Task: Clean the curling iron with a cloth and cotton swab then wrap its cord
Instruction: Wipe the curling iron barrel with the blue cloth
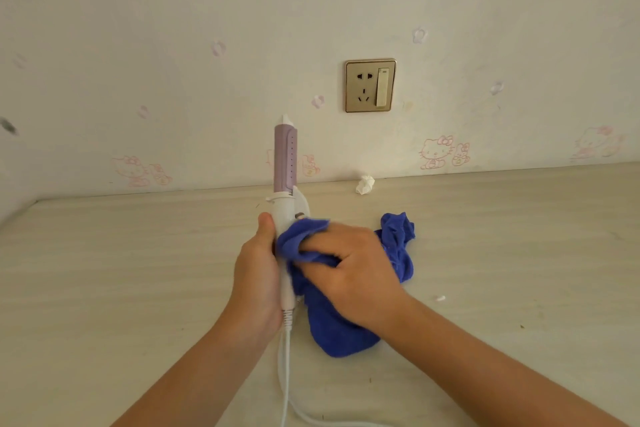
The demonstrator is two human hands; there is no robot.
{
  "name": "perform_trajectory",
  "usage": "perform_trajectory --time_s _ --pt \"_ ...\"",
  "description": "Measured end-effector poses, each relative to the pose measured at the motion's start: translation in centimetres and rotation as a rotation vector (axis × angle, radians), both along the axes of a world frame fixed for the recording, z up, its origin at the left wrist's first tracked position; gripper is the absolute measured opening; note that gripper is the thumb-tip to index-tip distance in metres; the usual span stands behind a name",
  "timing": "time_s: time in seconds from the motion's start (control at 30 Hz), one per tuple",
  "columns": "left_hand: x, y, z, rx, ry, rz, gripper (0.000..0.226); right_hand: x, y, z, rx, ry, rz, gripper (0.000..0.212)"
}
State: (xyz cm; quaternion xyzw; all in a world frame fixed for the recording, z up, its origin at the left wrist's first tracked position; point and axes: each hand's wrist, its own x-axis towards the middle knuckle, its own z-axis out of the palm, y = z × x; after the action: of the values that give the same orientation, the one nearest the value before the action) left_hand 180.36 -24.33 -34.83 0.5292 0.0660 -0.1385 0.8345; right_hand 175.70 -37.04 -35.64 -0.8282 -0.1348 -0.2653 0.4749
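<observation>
The curling iron (pixel 285 163) stands upright above the table, with a lilac barrel, a white tip and a white handle. My left hand (pixel 258 270) grips the handle from the left, thumb up along it. My right hand (pixel 356 267) presses a blue cloth (pixel 346 329) against the handle's right side; the cloth hangs down and bunches out behind the hand. The white cord (pixel 284 367) drops from the handle's base and curls along the table toward the bottom edge. A small white cotton swab (pixel 440 298) lies on the table to the right.
A pale wood-grain table (pixel 121 288) meets a wall with cartoon-cat wallpaper. A gold wall socket with a switch (pixel 370 85) is on the wall above the table. A crumpled white tissue (pixel 365 184) lies by the wall.
</observation>
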Motion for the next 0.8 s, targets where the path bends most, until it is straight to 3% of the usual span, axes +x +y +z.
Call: perform_trajectory --time_s 0.1,0.27,0.33,0.47,0.67,0.8 --pt "-0.8 -1.1 -0.4 0.068 -0.008 -0.013 0.062 0.2 -1.0 0.2 0.108 -0.002 -0.112 0.02" --pt "-0.1 0.0 -0.1 0.062 -0.002 0.067 0.059 -0.3 0.2 -0.2 -0.09 0.109 0.176 0.026" --pt "-0.1 0.2 -0.5 0.055 -0.003 0.064 0.063 -0.1 0.2 -0.3 -0.127 0.059 0.121 0.025" --pt "-0.9 -0.7 -1.0 0.1 -0.037 -0.016 0.064 0.4 -0.8 -0.1 0.076 -0.003 -0.108 0.022" --pt "-0.5 0.2 -1.0 0.085 -0.13 0.011 0.065 -0.4 0.1 0.0 -0.056 0.076 0.182 0.026" --pt "-0.8 0.1 -0.8 0.014 -0.106 -0.079 0.06 0.0 -0.8 -0.2 0.018 -0.001 0.057 0.02"
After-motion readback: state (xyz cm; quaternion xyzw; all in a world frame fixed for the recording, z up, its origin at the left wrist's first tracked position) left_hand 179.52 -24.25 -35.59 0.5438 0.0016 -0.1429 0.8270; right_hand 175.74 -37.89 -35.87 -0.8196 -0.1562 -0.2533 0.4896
